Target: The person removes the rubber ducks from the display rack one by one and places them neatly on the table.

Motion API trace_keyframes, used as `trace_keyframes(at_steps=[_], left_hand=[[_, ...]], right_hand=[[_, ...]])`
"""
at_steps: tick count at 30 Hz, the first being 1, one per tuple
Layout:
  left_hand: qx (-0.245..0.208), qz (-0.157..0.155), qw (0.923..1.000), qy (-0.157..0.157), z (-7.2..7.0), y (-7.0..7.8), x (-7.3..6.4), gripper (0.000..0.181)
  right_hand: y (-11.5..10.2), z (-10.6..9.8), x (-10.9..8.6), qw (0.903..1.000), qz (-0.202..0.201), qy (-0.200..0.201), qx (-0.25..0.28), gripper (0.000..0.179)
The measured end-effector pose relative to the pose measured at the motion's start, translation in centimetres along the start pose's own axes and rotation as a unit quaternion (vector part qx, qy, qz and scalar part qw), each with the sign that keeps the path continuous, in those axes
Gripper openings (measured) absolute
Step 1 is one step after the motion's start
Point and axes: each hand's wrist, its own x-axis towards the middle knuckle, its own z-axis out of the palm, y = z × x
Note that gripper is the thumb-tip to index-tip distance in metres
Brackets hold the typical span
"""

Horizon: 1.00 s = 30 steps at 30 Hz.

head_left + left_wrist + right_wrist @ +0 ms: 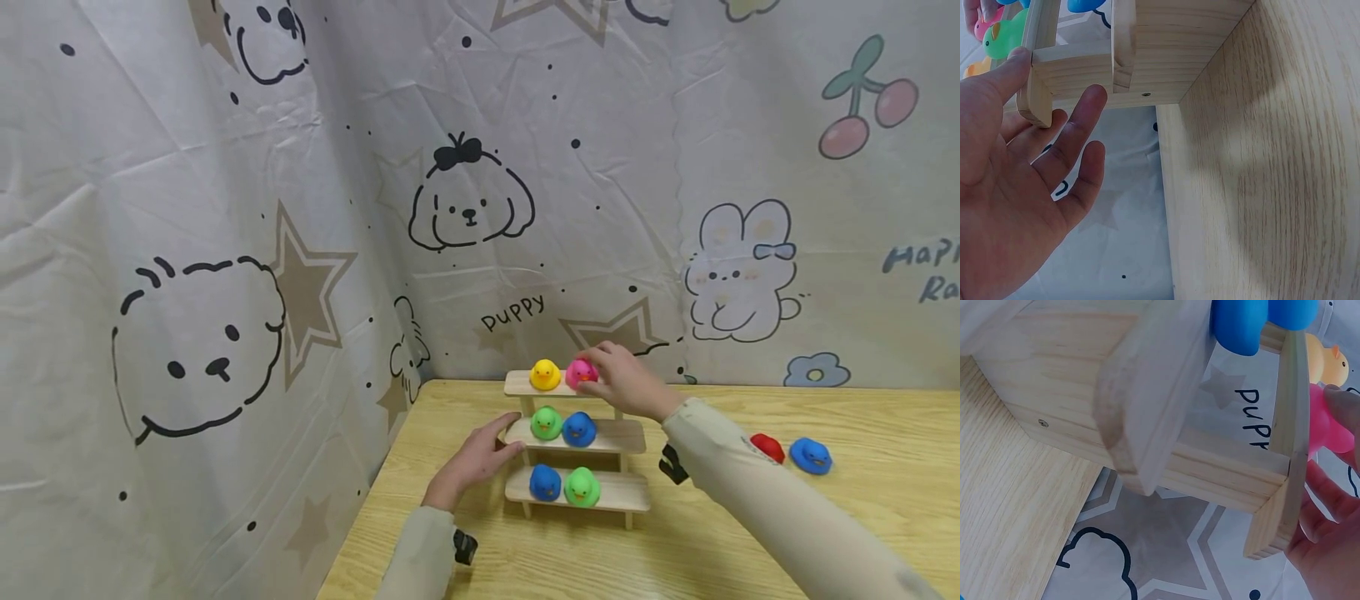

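Observation:
A three-tier wooden shelf [624, 435] stands on the table with two toy ducks on each tier. On the top tier, my right hand [628, 379] pinches a pink duck [1320, 422] beside a yellow duck [545, 375]. My left hand [477, 458] grips the left end of the middle tier, its thumb on one side of the board and fingers on the other. That tier bears a green duck [547, 423] and a blue duck [579, 429]. Below sit another blue duck [545, 482] and another green duck [582, 487].
Right of the shelf, a red duck [768, 447], partly hidden by the right sleeve, and a blue duck [812, 456] lie on the wooden table [885, 508]. A printed white curtain [615, 183] hangs behind the table and along its left side.

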Motion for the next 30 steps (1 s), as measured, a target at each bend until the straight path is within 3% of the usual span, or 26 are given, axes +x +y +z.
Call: trace_keyframes(at_steps=[16, 30], left_hand=[[-0.007, 0.002, 1.0000, 0.006, 0.0, -0.2, 0.1, 0.055], [-0.009, 0.007, 0.9999, 0.004, 0.1, -0.1, 0.1, 0.055]], right_hand=[[0.3, -0.6, -0.9, 0.9998, -0.019, 0.004, 0.001, 0.034], [0.0, -1.9, -2.7, 0.9943, -0.095, 0.047, -0.013, 0.033]])
